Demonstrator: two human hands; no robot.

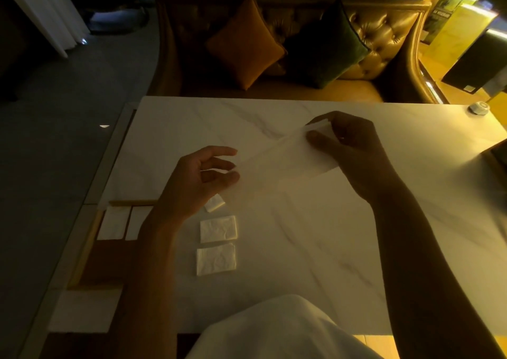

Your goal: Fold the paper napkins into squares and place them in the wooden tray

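- Holding a paper napkin [282,163] in the air over the middle of the tabletop [301,249], I have it pulled into a long, taut strip. That way it lies flat and I can match its edges for the next fold.
- My left hand [203,177] pinches the near-left end between thumb and fingers. My right hand [351,144] pinches the far-right end the same way, fingertips closed on the paper. The two hands are well apart.
- The strip looks folded lengthwise already, so I judge the next move is to bring the ends together to make a square.
- Three folded squares [218,229] lie in a column near the left edge of the tabletop, under my left wrist, which partly hides the farthest one. I would guess they are parked there because the tray is just beside them.
- The wooden tray [86,249] sits along the tabletop's left edge, with two white napkins [113,222] side by side at its far end.
- A larger white sheet [85,310] lies at the tray's near end. I cannot tell whether it is inside the tray or on top of it.
- The books [444,15] beyond the far right corner carry lettering, but it is too blurred to read. I see no print on the napkins or the tray.
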